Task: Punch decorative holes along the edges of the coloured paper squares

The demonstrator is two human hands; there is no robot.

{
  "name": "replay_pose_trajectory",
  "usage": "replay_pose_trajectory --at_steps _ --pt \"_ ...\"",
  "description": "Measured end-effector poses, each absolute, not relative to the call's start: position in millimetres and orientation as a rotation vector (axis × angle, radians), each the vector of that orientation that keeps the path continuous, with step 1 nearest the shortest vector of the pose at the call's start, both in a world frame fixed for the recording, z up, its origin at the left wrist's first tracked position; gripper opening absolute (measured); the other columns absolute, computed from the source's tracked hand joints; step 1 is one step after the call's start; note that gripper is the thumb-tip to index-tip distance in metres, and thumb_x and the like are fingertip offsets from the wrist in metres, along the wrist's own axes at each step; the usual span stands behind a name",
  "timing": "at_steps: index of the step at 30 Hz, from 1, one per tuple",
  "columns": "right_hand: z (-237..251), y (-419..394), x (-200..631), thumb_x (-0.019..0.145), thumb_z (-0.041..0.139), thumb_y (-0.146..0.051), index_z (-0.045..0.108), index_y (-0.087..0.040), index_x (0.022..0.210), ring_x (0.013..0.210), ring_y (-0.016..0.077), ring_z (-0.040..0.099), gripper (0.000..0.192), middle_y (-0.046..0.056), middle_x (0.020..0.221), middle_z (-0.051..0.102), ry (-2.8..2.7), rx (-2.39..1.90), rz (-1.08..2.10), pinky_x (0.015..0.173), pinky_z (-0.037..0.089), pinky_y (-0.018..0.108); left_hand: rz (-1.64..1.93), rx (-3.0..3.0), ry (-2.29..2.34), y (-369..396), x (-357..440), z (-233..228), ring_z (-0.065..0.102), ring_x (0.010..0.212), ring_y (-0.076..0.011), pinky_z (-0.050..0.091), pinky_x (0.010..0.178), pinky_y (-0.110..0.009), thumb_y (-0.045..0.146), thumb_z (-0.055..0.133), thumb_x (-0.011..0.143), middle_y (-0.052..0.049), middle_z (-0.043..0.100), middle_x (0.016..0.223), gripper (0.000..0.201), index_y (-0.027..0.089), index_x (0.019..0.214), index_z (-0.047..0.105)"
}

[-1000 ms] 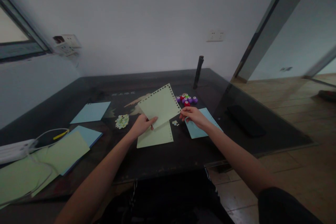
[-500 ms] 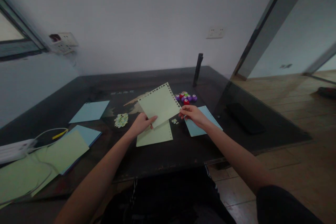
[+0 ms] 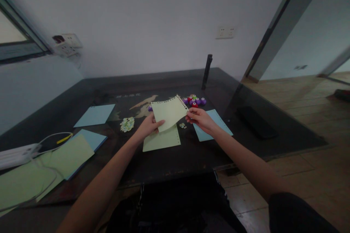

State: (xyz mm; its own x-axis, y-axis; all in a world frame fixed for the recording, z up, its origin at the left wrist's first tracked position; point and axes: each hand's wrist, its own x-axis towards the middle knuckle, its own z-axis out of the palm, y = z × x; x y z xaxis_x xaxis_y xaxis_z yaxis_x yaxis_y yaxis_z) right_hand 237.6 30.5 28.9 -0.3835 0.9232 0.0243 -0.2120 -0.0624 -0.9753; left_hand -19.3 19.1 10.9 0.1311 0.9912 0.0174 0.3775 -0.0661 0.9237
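Note:
Both hands hold up a pale green sheet of paper (image 3: 168,112) with rows of punched notches along its far and right edges; the sheet bends slightly. My left hand (image 3: 149,125) is closed on its lower left side, thumb on top. At the right corner my right hand (image 3: 199,117) pinches it between thumb and fingers. Under the held sheet lies a second green sheet (image 3: 164,141), flat on the dark table and partly covered. A small heap of paper bits (image 3: 183,125) sits to its right. Beneath my right wrist is a blue sheet (image 3: 209,131).
Several red, purple and green punches (image 3: 194,101) stand behind the hands. A larger heap of paper bits (image 3: 127,124) is at left, near a blue sheet (image 3: 95,115), stacked green paper (image 3: 68,154) and a white power strip (image 3: 19,156). A black object (image 3: 257,122) lies at right.
The held sheet's far edge has dipped lower and the sheet now curves. A purple punch shows at its left edge. Both hands keep their hold in nearly the same place.

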Motion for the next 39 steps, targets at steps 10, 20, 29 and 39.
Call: replay_pose_trajectory --at_steps 10,20,29,39 --pt "30 17 211 0.07 0.068 -0.042 0.06 -0.016 0.076 0.053 0.0097 0.052 0.027 -0.001 0.063 0.06 -1.489 -0.925 1.422 0.051 0.038 0.024 1.016 2.192 1.442 -6 9 57 0.058 0.067 -0.0122 0.044 0.059 -0.024 0.023 0.054 0.082 -0.002 0.066 0.082 0.012 0.018 0.088 0.063" --pt "14 10 200 0.067 0.069 -0.041 0.061 -0.018 0.074 0.055 0.0118 0.053 0.026 -0.001 0.061 0.059 -1.41 -0.946 1.33 0.053 0.04 0.025 0.917 2.283 1.565 -15 42 48 0.059 0.069 -0.0133 0.045 0.067 -0.027 0.027 0.06 0.08 -0.002 0.066 0.086 0.011 0.019 0.088 0.062" --pt "16 8 202 0.062 0.072 -0.04 0.062 -0.016 0.069 0.054 0.0115 0.05 0.027 -0.001 0.06 0.058 -1.414 -0.989 1.324 0.053 0.04 0.026 0.784 2.411 1.779 -27 43 48 0.063 0.071 -0.0164 0.04 0.061 -0.025 0.028 0.06 0.082 0.0 0.07 0.079 0.01 0.023 0.09 0.065" --pt "15 8 202 0.066 0.069 -0.044 0.062 -0.018 0.071 0.053 0.0125 0.051 0.028 0.0 0.061 0.059 -1.496 -1.015 1.243 0.053 0.042 0.026 0.807 2.429 1.824 -28 43 44 0.063 0.068 -0.0175 0.037 0.058 -0.025 0.029 0.061 0.081 0.0 0.068 0.072 0.011 0.024 0.09 0.062"
